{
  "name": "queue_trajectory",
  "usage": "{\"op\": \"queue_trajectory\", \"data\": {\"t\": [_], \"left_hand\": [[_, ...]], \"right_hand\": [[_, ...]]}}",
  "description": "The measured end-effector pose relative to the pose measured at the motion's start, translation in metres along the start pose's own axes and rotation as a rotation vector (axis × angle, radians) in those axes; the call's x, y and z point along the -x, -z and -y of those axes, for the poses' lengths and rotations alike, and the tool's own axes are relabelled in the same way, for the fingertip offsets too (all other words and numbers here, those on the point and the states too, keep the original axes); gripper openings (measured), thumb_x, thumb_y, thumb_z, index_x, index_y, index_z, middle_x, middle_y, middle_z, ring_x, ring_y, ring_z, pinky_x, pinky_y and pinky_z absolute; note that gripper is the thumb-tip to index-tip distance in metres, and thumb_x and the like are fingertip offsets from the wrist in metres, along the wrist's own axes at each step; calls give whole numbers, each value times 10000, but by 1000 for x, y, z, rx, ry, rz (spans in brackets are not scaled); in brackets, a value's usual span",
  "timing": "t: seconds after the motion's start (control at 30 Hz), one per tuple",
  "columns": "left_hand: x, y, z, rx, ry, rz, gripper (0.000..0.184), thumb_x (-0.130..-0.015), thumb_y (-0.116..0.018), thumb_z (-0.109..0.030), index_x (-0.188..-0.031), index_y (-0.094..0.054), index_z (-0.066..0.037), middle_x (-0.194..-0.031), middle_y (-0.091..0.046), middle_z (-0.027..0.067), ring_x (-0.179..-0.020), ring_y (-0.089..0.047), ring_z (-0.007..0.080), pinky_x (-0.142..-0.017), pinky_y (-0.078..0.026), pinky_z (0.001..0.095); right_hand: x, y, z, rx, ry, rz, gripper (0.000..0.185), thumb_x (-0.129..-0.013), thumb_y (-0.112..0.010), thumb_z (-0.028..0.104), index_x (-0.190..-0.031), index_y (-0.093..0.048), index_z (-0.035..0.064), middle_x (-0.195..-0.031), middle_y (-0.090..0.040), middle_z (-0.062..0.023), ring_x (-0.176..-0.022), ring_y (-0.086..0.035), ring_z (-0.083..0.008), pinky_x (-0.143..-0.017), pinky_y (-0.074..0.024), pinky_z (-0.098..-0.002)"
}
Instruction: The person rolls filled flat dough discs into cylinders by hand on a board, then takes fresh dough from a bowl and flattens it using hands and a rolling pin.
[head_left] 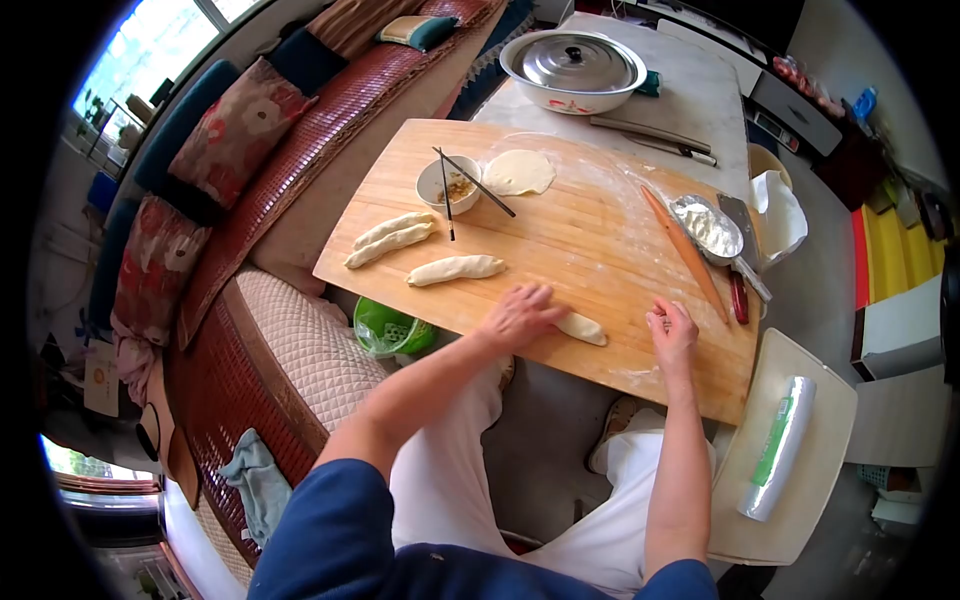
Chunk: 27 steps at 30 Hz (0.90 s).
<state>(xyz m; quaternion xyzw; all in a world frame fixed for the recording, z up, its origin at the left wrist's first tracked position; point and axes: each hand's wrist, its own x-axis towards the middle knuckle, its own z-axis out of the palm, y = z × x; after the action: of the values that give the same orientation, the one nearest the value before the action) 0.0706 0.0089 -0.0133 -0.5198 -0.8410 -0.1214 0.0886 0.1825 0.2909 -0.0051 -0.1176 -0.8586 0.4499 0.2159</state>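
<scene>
My left hand (522,318) is closed over the left end of a filled dough roll (581,328) near the front edge of the wooden board (590,240). To the right, my right hand (675,328) hovers just over the floury board with its fingers curled together; whatever they may hold is hidden. Another dough roll (456,270) lies left of my left hand, and a pair of rolls (390,238) sits side by side beyond it. A white bowl (431,185) with some filling has black chopsticks (484,187) across it. Beside it lies a flat dough round (519,172).
A rolling pin (686,252), a metal scoop of flour (710,228) and a cleaver (738,222) lie at the board's right. Behind stands a lidded basin (573,72). A plastic-wrap roll (779,447) rests on a stool (820,480); a green bin (388,328) is below the board.
</scene>
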Motion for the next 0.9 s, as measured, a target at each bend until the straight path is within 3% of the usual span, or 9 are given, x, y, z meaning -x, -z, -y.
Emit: {"op": "queue_trajectory", "data": {"t": [0.3,0.33,0.43,0.53,0.9], "left_hand": [[81,51,75,-230,301,2,425,-813,-706,-380,-1191,-610,-211,-1068,-570,42,-1025,-566,253,-872,-437,422],[84,52,75,-231,353,58,453,-806,-713,-382,-1219,-615,-223,-1156,-573,51,-1097,-556,263,-921,-437,427],[81,57,79,-250,210,-132,494,-800,-722,-383,-1258,-615,-229,-1291,-545,56,-1187,-528,281,-993,-422,436],[76,61,82,-172,247,-52,517,-798,-730,-377,-1282,-613,-240,-1393,-497,50,-1245,-497,297,-1043,-405,445],[134,76,157,-186,394,-38,471,-808,-738,-275,-1256,-606,-219,-1397,-505,51,-1257,-484,328,-1049,-401,464]], "right_hand": [[-3,-7,-5,26,47,19,258,-812,-709,-28,-1068,-682,-10,-869,-632,-106,-707,-640,-179,-624,-535,-285],[-2,-9,-7,24,34,28,256,-811,-709,-28,-1065,-682,-10,-868,-632,-106,-706,-640,-180,-623,-535,-286],[-2,-14,-5,27,22,49,252,-809,-708,-29,-1059,-682,-9,-867,-632,-105,-701,-638,-182,-619,-536,-290],[-1,-19,-2,22,8,74,243,-809,-707,-27,-1051,-682,-11,-864,-634,-106,-696,-635,-185,-611,-534,-292],[-1,-29,-3,58,41,132,208,-821,-695,-21,-1028,-682,-19,-868,-636,-119,-687,-632,-197,-590,-526,-290]]}}
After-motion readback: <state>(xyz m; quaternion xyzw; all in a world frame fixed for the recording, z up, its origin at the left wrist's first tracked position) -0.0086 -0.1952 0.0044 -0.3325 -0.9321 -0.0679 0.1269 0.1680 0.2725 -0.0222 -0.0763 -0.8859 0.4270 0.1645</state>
